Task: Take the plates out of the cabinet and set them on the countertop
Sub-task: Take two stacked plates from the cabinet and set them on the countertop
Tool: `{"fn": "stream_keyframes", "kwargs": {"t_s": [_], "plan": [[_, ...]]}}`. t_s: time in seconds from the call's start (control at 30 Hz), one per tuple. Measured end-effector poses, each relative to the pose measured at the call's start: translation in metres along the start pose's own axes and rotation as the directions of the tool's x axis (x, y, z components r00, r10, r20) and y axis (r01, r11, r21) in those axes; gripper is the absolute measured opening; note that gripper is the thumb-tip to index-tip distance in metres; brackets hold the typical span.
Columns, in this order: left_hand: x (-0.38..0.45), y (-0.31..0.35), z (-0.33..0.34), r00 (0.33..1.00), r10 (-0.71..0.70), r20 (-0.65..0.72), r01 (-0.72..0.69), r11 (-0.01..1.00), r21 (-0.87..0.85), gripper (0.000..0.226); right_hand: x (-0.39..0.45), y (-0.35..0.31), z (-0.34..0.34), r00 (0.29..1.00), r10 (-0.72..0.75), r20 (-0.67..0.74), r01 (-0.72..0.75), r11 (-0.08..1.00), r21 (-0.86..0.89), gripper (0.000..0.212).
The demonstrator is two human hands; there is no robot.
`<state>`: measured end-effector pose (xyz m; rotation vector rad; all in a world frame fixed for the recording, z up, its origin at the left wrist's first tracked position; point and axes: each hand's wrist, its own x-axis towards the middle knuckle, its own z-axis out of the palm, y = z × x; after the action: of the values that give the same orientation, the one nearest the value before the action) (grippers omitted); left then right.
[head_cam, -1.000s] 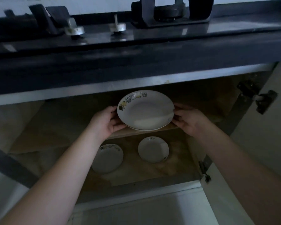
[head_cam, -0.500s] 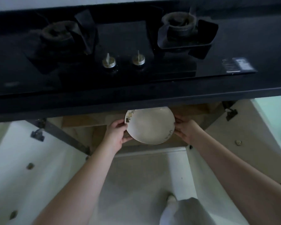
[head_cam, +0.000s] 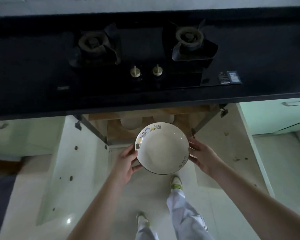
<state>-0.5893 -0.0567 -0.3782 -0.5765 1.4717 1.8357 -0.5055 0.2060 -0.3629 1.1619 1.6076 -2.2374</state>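
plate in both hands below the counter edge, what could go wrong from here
1. The plate is held below the dark countertop overhang; lifted straight up, its far rim could knock the counter edge.
2. The left hand and right hand grip only opposite rims, so a tilt might let it slip to the tiled floor.
3. The hob fills the countertop directly ahead; setting the plate on a burner would likely leave it unsteady.

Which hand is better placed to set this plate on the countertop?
Neither clearly: left hand and right hand each grip an opposite rim of the plate, below the countertop edge. Keep both on.
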Motion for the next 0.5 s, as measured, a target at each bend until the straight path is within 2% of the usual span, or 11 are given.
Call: {"fn": "stream_keyframes", "kwargs": {"t_s": [0.27,0.5], "plan": [[-0.124,0.04,-0.021,0.99,0.136,0.042,-0.137,0.99,0.024,0.04,-0.132,-0.021,0.023,0.985,-0.165,0.056,0.166,0.986,-0.003,0.04],[-0.204,0.07,-0.011,0.958,0.275,0.085,-0.278,0.96,0.036,0.034,-0.194,-0.061,0.014,0.95,-0.26,0.173,0.269,0.962,-0.034,0.039]]}}
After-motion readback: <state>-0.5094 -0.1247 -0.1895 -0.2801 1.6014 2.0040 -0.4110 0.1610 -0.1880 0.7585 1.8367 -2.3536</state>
